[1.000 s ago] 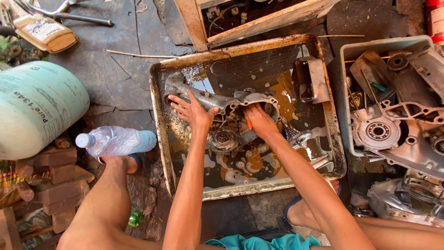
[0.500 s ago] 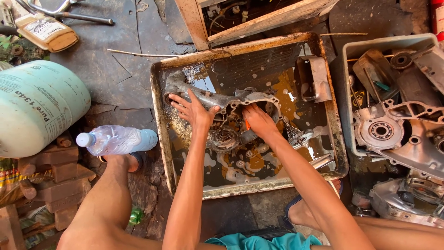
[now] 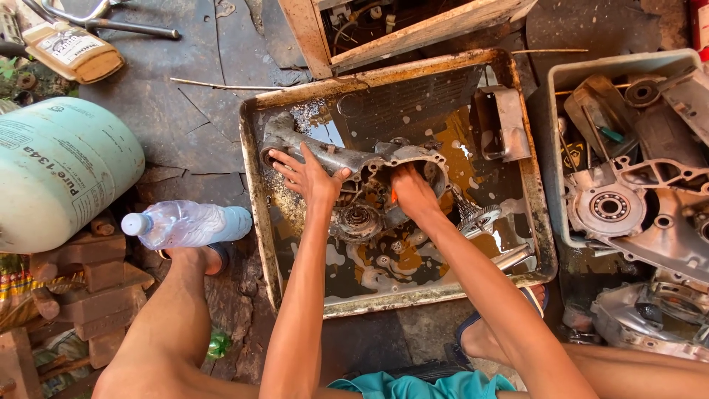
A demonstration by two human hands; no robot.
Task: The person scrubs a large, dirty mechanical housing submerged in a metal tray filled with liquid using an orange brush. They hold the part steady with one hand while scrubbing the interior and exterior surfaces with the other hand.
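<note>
Left hand (image 3: 310, 176) lies spread flat on the engine casing (image 3: 347, 159) near the tray's (image 3: 255, 192) left edge; right hand (image 3: 413, 193) pinches an orange brush (image 3: 394, 196).

Everything is carried by a dark, cracked floor (image 3: 185, 125). A rusty metal tray (image 3: 255, 192) of oily liquid is set on it at the centre. A grey bin (image 3: 554, 148) of engine parts is placed just right of the tray. A pale green cylinder (image 3: 59, 170) is laid at the left, with a plastic bottle (image 3: 185, 224) near it. Bricks (image 3: 96, 288) are stacked at lower left.
</note>
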